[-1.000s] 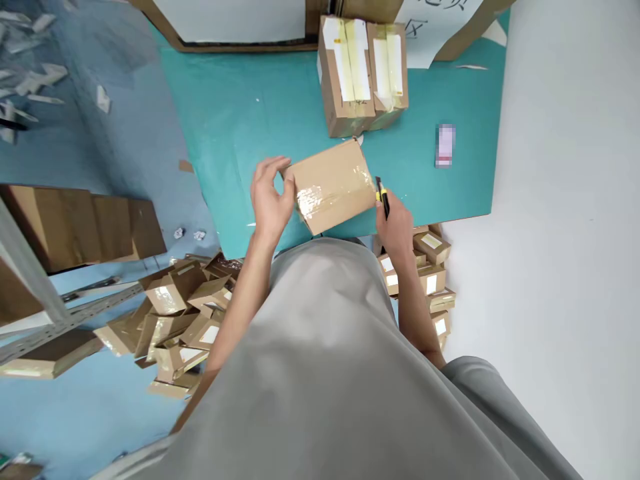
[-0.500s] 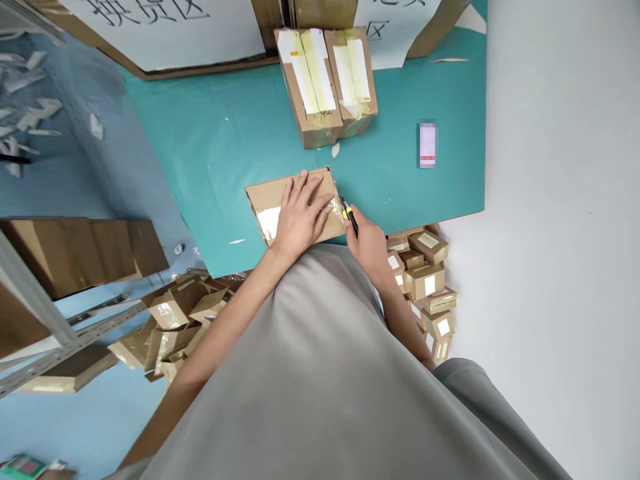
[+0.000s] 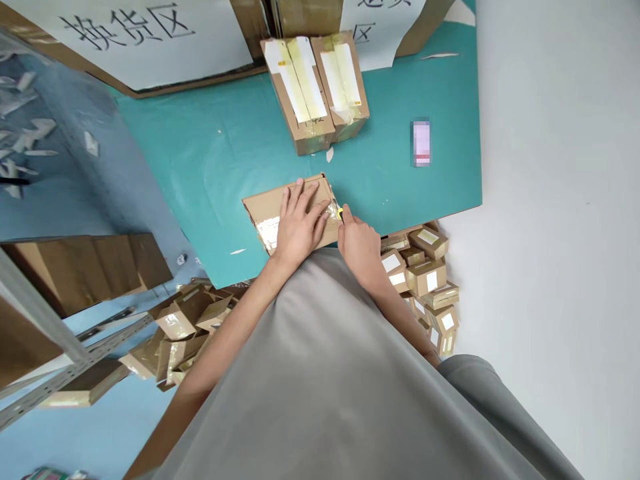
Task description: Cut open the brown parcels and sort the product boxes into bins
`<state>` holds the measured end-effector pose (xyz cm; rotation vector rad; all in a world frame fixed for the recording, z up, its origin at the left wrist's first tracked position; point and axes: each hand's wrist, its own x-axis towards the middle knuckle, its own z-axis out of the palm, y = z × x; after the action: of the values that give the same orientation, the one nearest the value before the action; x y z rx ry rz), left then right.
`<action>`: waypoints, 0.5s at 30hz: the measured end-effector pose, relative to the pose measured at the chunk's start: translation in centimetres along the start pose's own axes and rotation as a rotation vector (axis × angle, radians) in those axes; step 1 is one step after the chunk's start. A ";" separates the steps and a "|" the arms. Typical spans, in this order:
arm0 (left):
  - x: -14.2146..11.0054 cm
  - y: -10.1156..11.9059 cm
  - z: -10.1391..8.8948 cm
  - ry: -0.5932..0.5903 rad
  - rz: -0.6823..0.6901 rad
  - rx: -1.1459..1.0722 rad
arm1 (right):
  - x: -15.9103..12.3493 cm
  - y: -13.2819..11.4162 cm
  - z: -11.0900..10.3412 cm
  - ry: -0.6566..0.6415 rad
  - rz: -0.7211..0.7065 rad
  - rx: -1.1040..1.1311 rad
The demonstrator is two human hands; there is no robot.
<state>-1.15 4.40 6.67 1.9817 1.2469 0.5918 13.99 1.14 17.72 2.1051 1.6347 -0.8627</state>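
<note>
A flat cardboard box with a white label and clear tape lies near the front edge of the teal table. My left hand rests on top of it, fingers spread and pressing down. My right hand is closed around a utility knife at the box's right end. Only a bit of the knife's yellow and black body shows; the blade is hard to make out against the taped edge.
Two taped cartons stand side by side at the back, before larger boxes with handwritten paper signs. A blurred pink item lies on the right of the teal table. Small boxes are piled below both sides; a metal shelf stands left.
My right hand has turned and shifted slightly left along the box's right end, hiding more of the knife. My left hand stays on the box. The whole view has shifted a little.
</note>
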 end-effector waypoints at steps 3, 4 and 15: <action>0.1 -0.1 0.3 0.011 -0.014 -0.029 | 0.3 -0.6 -0.2 0.000 0.029 -0.024; 0.1 -0.1 0.4 0.018 -0.017 -0.037 | 0.1 -0.8 -0.3 -0.005 0.040 -0.034; -0.1 -0.3 0.5 0.034 0.001 -0.043 | -4.7 -0.6 0.0 -0.102 0.106 -0.070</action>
<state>-0.98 4.23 6.13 1.9440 1.2442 0.6502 12.74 -2.19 20.78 2.0453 1.4667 -0.8510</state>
